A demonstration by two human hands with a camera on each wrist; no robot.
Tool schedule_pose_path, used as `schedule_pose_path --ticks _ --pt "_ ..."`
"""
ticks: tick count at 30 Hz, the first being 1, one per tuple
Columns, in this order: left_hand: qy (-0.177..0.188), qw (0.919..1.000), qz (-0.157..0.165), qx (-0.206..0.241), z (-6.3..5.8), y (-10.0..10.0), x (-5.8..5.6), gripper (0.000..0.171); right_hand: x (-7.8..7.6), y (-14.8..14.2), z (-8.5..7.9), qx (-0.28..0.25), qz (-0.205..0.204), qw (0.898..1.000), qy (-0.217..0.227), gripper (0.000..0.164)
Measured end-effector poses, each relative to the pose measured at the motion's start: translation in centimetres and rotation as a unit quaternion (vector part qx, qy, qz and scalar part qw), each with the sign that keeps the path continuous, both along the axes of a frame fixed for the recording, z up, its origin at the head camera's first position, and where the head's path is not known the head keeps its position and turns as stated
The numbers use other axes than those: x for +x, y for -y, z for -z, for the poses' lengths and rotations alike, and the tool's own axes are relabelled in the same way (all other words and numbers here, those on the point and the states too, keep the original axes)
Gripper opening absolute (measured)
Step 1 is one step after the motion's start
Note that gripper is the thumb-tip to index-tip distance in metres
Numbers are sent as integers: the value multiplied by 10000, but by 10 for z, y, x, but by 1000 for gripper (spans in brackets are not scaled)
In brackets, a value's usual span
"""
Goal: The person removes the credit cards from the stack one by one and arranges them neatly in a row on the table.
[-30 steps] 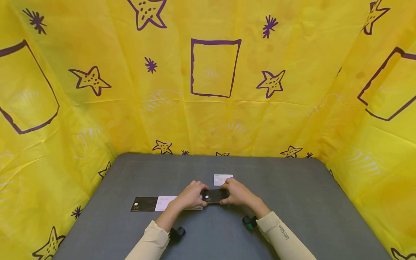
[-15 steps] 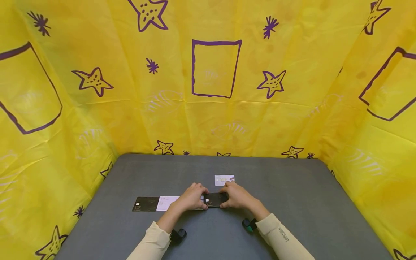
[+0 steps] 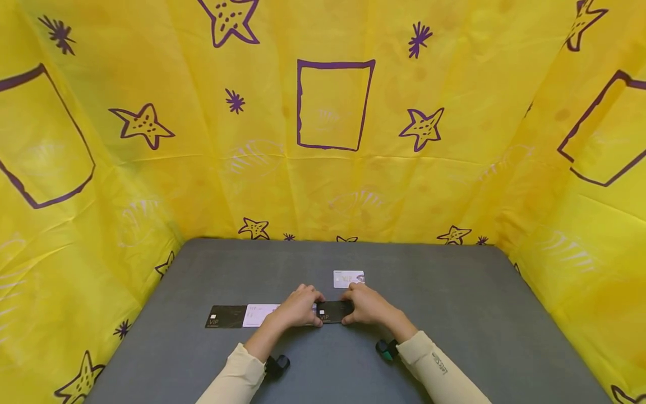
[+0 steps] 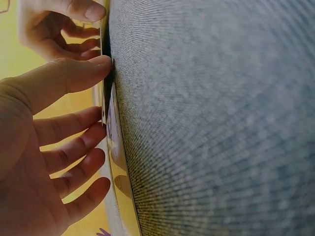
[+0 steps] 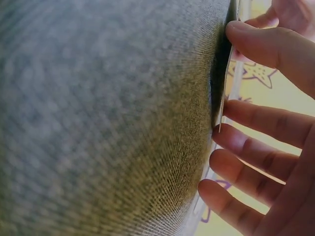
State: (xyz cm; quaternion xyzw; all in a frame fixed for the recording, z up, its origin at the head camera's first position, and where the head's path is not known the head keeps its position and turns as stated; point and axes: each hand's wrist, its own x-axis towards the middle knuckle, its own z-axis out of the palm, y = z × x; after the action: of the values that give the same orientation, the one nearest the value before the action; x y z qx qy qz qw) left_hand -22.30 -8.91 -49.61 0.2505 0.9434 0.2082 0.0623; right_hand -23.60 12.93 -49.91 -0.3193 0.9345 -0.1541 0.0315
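Note:
Both hands hold one black card [image 3: 334, 312] marked VIP by its two ends. My left hand [image 3: 300, 307] pinches its left end between thumb and fingers. On the right end my right hand [image 3: 370, 306] has a similar pinch. In the right wrist view the card is seen edge-on, tilted, with a dark shadow gap between it and the table. Its left end meets a row of cards: another black VIP card [image 3: 227, 317], a white VIP card [image 3: 256, 316] beside it, and a further card mostly hidden under my left hand.
A white VIP card [image 3: 348, 279] with a small picture lies beyond the right hand's fingers. The grey table [image 3: 444, 314] is enclosed by yellow cloth [image 3: 262, 185] printed with purple starfish. Each wrist wears a dark strapped camera [image 3: 277, 366].
Both hands have drawn the black card slightly towards me, level with the row, and most of this happened in the first half second. More of the far white card now shows.

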Motion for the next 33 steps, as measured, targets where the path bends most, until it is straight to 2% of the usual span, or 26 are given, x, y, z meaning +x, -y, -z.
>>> schedule_pose_path --ticks 19,33 --pt "47 10000 35 -44 0 2 1 49 2 3 3 4 58 10000 34 46" --pt "30 9999 68 -83 1 2 1 46 5 5 -2 86 31 9999 49 42"
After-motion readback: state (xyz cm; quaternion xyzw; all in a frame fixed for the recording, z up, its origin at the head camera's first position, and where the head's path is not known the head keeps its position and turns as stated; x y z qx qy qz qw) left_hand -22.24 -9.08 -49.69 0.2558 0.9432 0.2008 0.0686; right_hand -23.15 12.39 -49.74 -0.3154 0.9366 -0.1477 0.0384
